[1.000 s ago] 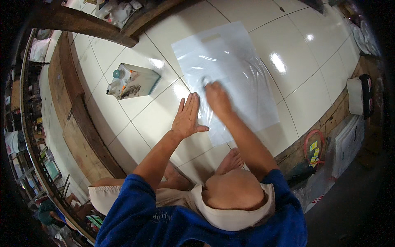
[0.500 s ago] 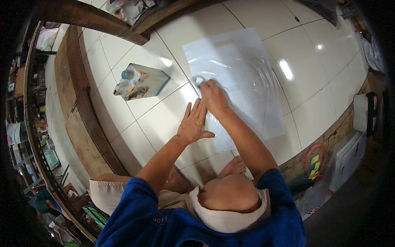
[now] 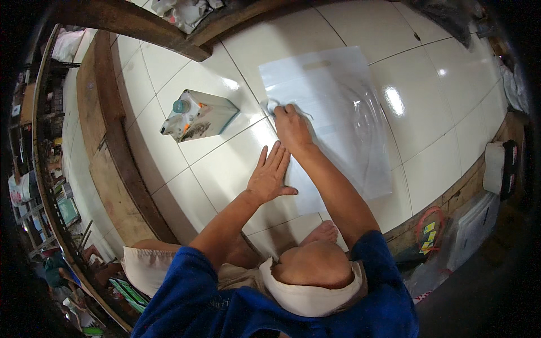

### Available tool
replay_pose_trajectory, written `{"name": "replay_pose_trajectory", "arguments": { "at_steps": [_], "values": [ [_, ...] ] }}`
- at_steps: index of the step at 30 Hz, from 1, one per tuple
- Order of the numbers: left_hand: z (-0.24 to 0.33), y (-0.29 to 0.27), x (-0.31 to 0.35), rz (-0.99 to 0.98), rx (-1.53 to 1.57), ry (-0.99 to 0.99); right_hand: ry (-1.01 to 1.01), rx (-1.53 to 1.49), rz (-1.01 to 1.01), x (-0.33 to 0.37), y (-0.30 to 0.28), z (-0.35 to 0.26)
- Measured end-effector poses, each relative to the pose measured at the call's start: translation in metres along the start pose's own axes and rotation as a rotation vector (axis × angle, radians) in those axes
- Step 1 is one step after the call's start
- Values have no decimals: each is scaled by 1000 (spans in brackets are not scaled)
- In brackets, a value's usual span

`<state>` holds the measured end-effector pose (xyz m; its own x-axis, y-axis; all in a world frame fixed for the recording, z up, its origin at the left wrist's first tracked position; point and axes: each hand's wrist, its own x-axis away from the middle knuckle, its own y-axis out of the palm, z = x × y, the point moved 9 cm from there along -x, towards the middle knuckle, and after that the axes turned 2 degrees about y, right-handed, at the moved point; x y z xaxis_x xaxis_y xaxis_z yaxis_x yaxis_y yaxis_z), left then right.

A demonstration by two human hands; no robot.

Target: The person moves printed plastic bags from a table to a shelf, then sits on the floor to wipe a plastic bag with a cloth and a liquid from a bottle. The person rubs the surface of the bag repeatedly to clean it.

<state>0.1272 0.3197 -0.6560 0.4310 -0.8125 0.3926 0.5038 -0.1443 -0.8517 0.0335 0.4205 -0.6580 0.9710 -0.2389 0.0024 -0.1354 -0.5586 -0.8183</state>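
Note:
A translucent white plastic bag (image 3: pixel 352 129) with a cut-out handle lies flat on the tiled floor in front of me. My right hand (image 3: pixel 292 129) presses down at its left edge, fingers curled over a small pale wad that looks like a cloth (image 3: pixel 273 105); most of the wad is hidden under the fingers. Just nearer to me, my left hand (image 3: pixel 268 177) rests flat with fingers stretched, its fingertips at the bag's left edge. To the left of both hands stands a rectangular can (image 3: pixel 209 117) with a teal cap and dark smudges, touched by neither hand.
A long wooden beam (image 3: pixel 101 163) runs along the left, with cluttered shelves beyond it. Another wooden beam (image 3: pixel 169 35) crosses the far left. Clear plastic packs (image 3: pixel 472 228) and a red looped item (image 3: pixel 429 225) sit at the right. My bare foot (image 3: pixel 321 232) is near the bag.
My right hand has slid a little farther away and left along the bag's edge with the pale wad. My left hand stays flat in nearly the same place. The whole view has shifted slightly.

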Motion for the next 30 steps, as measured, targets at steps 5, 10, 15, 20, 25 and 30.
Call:
{"name": "replay_pose_trajectory", "arguments": {
  "at_steps": [5,10,15,20,25,30],
  "values": [
    [4,-5,-3,-16,-10,18,175,129,236,-45,-28,103],
    [0,-6,3,-4,1,10,374,62,312,-37,-120,163],
    [1,-4,0,32,19,32,127,64,253,-40,-80,109],
    [-1,-3,-1,-53,-2,-36,46,116,7,-50,-7,22],
    [0,-2,0,-7,12,13,208,217,284,-60,-86,165],
    [-1,-2,-1,-26,-35,-7,504,100,286,-46,-164,211]
  ]
}}
